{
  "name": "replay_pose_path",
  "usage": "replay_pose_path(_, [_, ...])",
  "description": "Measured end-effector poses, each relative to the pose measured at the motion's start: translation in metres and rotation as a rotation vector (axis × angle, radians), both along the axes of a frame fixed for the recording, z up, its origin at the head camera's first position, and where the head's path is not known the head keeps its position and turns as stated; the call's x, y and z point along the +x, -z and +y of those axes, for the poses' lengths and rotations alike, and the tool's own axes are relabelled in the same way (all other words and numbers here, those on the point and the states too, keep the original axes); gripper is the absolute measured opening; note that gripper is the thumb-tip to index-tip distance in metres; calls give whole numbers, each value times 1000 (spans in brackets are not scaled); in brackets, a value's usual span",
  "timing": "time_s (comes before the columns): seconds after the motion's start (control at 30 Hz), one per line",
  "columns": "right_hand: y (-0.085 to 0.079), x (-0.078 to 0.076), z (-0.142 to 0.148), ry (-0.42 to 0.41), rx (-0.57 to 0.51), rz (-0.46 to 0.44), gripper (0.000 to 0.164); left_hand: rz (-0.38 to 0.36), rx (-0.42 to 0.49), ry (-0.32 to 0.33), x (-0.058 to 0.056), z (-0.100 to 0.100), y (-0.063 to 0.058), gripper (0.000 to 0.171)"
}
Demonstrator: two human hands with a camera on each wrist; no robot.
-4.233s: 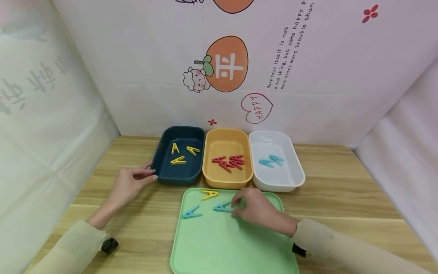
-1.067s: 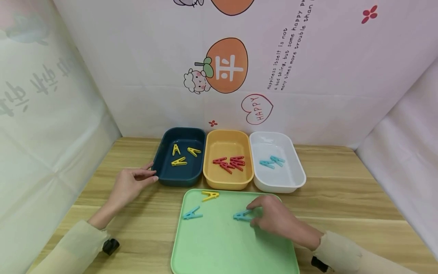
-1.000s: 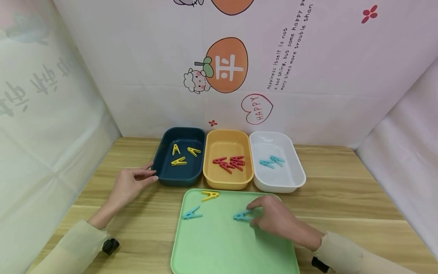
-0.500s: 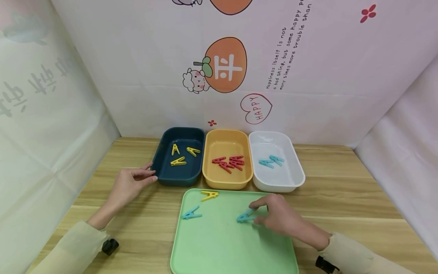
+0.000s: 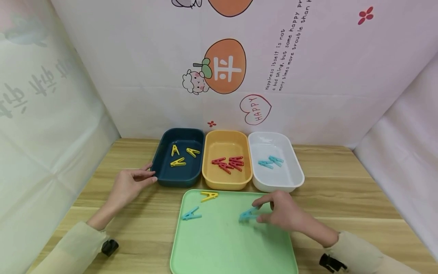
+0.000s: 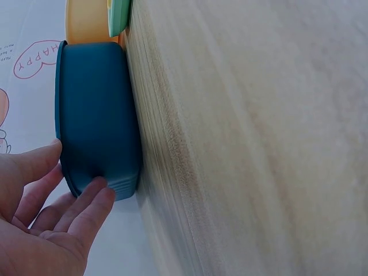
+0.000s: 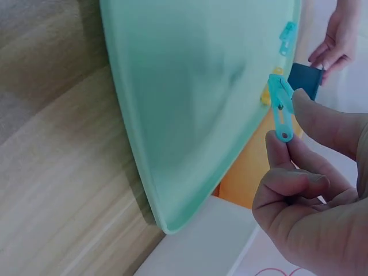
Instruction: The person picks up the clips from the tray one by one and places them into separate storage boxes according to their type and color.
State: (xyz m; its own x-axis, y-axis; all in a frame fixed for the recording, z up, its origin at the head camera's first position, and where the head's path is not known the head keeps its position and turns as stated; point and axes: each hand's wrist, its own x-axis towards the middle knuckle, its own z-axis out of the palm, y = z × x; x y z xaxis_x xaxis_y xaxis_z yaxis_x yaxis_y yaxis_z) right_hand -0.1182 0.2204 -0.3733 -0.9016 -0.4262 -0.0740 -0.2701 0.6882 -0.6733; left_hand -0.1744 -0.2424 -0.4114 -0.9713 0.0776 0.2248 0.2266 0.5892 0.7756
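My right hand [image 5: 285, 211] pinches a light blue clothespin [image 5: 248, 214] between thumb and fingertips, just above the green tray [image 5: 232, 251]. The right wrist view shows this clothespin [image 7: 282, 112] raised off the tray, one of its ends against a fingertip. At the dark blue bin [image 5: 179, 180], my left hand [image 5: 128, 188] touches the left front corner. In the left wrist view, the thumb lies at the bin's rim and the extended fingers against its outer wall. A yellow clothespin [image 5: 209, 196] and another light blue clothespin [image 5: 191, 214] lie on the tray's far left part.
Behind the tray, three bins stand side by side. Yellow clothespins [image 5: 178, 162] lie in the dark blue one, several red clothespins [image 5: 226, 167] in the orange bin [image 5: 227, 185], and two light blue ones in the white bin [image 5: 278, 186]. A printed cloth [image 5: 154, 76] hangs behind them.
My right hand has moved right over the tray with the light blue clothespin, and has lifted it slightly in the last moment. The left hand has stayed at the dark blue bin.
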Motion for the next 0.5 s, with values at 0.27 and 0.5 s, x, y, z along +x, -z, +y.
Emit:
replay_pose_path(0.27, [-19, -7, 9, 67, -70, -44, 31, -8, 7, 5, 0, 0, -2, 23])
replay_pose_path(0.5, [-34, -15, 16, 143, -140, -80, 33, -9, 1, 1, 0, 0, 0, 23])
